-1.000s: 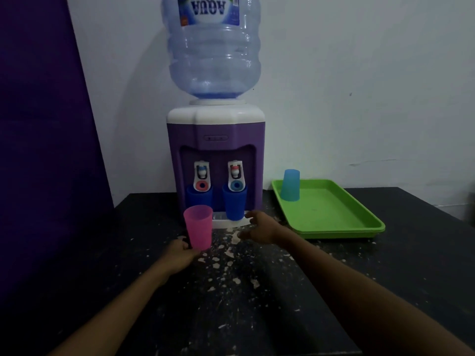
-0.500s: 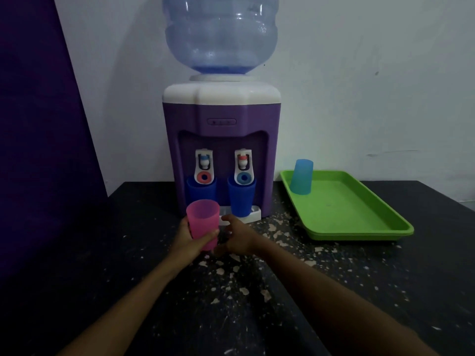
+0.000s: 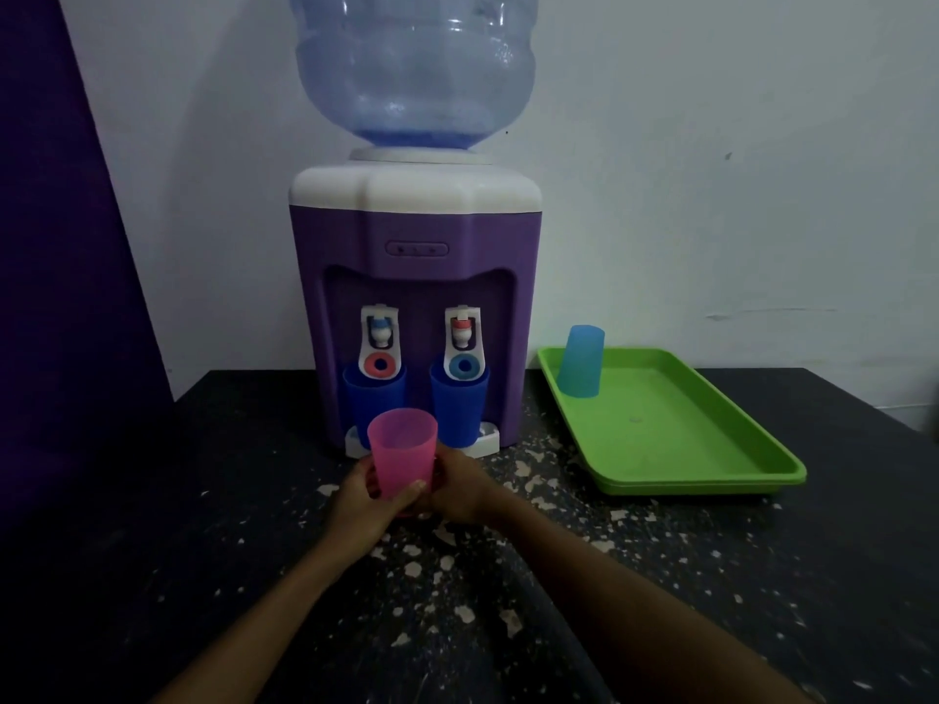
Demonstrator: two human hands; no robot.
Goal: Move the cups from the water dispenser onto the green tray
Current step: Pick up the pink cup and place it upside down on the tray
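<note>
I hold a pink cup [image 3: 401, 452] upright in front of the purple water dispenser [image 3: 415, 276]. My left hand [image 3: 363, 505] wraps its lower left side and my right hand [image 3: 460, 487] grips its right side. Two dark blue cups stand under the taps, one on the left [image 3: 373, 398] and one on the right [image 3: 460, 406]. The green tray [image 3: 676, 439] lies to the right of the dispenser. A light blue cup [image 3: 581, 360] stands upside down in the tray's far left corner.
The black speckled table [image 3: 508, 576] carries everything. A large water bottle [image 3: 416, 68] sits on top of the dispenser against the white wall. A purple panel [image 3: 56, 246] stands along the left side.
My right hand has come in from the dispenser's base and closed on the pink cup beside my left hand. The view has moved closer to the dispenser.
</note>
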